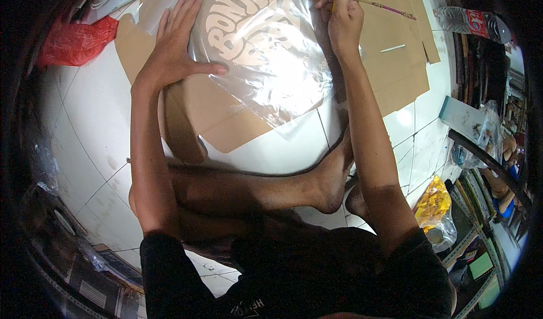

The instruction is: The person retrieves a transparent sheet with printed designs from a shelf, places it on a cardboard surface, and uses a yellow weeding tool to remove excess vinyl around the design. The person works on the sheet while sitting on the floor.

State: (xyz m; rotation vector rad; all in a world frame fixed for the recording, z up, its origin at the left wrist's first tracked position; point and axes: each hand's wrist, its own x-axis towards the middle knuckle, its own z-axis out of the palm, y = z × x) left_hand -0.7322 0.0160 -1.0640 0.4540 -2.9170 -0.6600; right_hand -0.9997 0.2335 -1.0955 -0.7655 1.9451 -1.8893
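Observation:
Fingers spread, my left hand [176, 50] lies on the left edge of a clear plastic sheet [277, 92], its thumb pointing right. Pale peach lettering in a rounded shape [249, 24] shows on or through the sheet; I cannot tell which. At the sheet's upper right, my right hand [344, 22] is closed on a slim stick-like tool [373, 3] with a yellow end and a thin reddish handle. The yellow end is over or touching the sheet. Brown cardboard [396, 81] lies beneath the sheet on the white tiled floor [271, 149].
A short white stick [393, 48] lies on the cardboard. At left is a red plastic bag [76, 41]; at upper right, a clear bottle with a red label [472, 23] lies on its side. A yellow packet [434, 206] and cluttered shelving [481, 228] stand right of my bent legs.

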